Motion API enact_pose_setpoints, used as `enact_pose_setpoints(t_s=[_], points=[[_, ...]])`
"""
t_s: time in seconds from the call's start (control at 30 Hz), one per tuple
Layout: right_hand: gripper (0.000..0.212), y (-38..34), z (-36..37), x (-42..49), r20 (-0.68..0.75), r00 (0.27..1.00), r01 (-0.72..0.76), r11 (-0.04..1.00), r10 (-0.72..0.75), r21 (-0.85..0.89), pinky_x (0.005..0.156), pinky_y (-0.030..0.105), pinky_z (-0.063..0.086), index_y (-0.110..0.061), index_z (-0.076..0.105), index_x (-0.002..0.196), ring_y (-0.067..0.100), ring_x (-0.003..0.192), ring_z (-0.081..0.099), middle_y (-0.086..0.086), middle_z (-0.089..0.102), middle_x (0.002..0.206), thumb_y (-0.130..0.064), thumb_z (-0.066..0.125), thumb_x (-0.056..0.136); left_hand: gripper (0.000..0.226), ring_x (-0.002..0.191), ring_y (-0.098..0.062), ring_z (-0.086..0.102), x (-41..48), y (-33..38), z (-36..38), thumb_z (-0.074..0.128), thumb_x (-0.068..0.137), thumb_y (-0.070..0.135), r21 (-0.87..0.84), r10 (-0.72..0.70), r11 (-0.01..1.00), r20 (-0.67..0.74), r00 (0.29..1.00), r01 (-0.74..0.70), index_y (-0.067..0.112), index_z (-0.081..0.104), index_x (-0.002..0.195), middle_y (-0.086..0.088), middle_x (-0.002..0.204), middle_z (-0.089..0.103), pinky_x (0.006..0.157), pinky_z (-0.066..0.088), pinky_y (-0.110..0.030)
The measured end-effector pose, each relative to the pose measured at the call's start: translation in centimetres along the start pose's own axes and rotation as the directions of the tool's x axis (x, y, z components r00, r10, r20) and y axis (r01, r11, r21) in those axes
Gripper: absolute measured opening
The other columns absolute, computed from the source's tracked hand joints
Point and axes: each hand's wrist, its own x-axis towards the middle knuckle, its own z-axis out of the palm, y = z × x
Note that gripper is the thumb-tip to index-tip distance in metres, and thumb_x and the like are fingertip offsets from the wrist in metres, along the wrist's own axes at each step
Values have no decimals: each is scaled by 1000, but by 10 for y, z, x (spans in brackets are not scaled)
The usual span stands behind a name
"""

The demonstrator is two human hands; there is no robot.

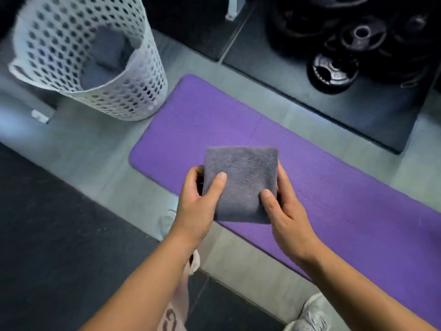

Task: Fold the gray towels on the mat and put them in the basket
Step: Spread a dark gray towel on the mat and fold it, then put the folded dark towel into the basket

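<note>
Left hand (198,201) and right hand (290,217) pinching opposite sides of folded gray towel (241,180), long axis pointing away

The one camera sits on the person's head, tipped forward and steeply down at the floor. It is close to the work: the left hand (198,206) and right hand (290,213), holding a folded gray terry towel (241,182), fill the middle. The wide lens also takes in the long purple foam mat (346,192) slanting across, the white perforated plastic basket (140,96) top left, and black iron weight plates (334,70) top right.
</note>
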Motion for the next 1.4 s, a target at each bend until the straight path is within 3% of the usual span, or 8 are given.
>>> enact_pose_setpoints(t_s=[0.13, 0.3, 0.43, 0.53, 0.63, 1.0, 1.2, 1.4], points=[[72, -82, 81, 47, 109, 994, -11, 1000, 13, -22, 124, 38, 26, -32, 12, 161, -2, 147, 28, -23, 29, 161, -32, 49, 99, 48, 102, -12, 70, 24, 67, -96, 68, 74, 58, 10, -5, 1000, -79, 997, 6, 26, 62, 110, 7, 107, 74, 95, 56, -46], [67, -155, 176, 101, 179, 984, 4, 1000, -2, -8, 117, 18, 30, -31, 16, 160, -7, 144, 31, -28, 36, 156, -19, 50, 104, 37, 101, -8, 70, 65, 131, -205, 68, 82, 53, 29, -11, 999, -106, 994, 14, 28, 62, 109, 11, 105, 74, 93, 56, -43], [67, -196, 239, 147, 226, 974, 0, 1000, -2, 11, 107, 8, 34, -36, 17, 157, -12, 139, 35, -39, 41, 146, -13, 50, 104, 19, 99, -2, 69, 102, 166, -274, 67, 96, 38, 42, 9, 999, -117, 993, -4, 26, 62, 110, 13, 105, 73, 82, 53, -27], [70, -216, 272, 182, 262, 965, -1, 1000, 0, 1, 116, 23, 35, -41, 14, 159, -11, 140, 34, -34, 37, 151, -18, 51, 104, 13, 96, 0, 69, 134, 181, -310, 65, 97, 37, 64, 5, 998, -125, 992, 3, 30, 61, 108, 17, 102, 73, 79, 52, -24], [72, -224, 296, 219, 247, 969, -17, 1000, 16, 5, 121, 38, 33, -44, 12, 159, -6, 143, 33, -28, 34, 156, -21, 53, 104, 13, 98, -2, 70, 174, 190, -334, 65, 97, 37, 68, -18, 997, -118, 993, 26, 30, 62, 108, 17, 103, 74, 86, 56, -32], [59, -197, 358, 354, -18, 988, -151, 984, 154, 94, 115, 43, 41, -36, 29, 156, 0, 134, 49, -19, 51, 146, -17, 50, 105, 28, 101, -10, 71, 353, 208, -367, 69, 89, 46, 195, -117, 976, 78, 990, 100, 28, 68, 111, 9, 107, 75, 93, 58, -42], [61, -173, 391, 421, -138, 972, -183, 981, 190, 63, 118, 44, 37, -38, 24, 157, 1, 139, 42, -18, 44, 152, -22, 50, 104, 18, 101, -9, 70, 447, 191, -374, 65, 97, 37, 247, -170, 961, 161, 972, 126, 27, 65, 113, 7, 110, 74, 94, 57, -39], [75, -148, 415, 485, -311, 928, -211, 977, 206, 19, 121, 45, 32, -55, 8, 154, 4, 147, 30, -19, 27, 162, -47, 54, 95, 18, 100, -7, 70, 532, 176, -368, 60, 101, 32, 275, -173, 956, 233, 957, 105, 23, 63, 116, 6, 112, 72, 80, 56, -26]])
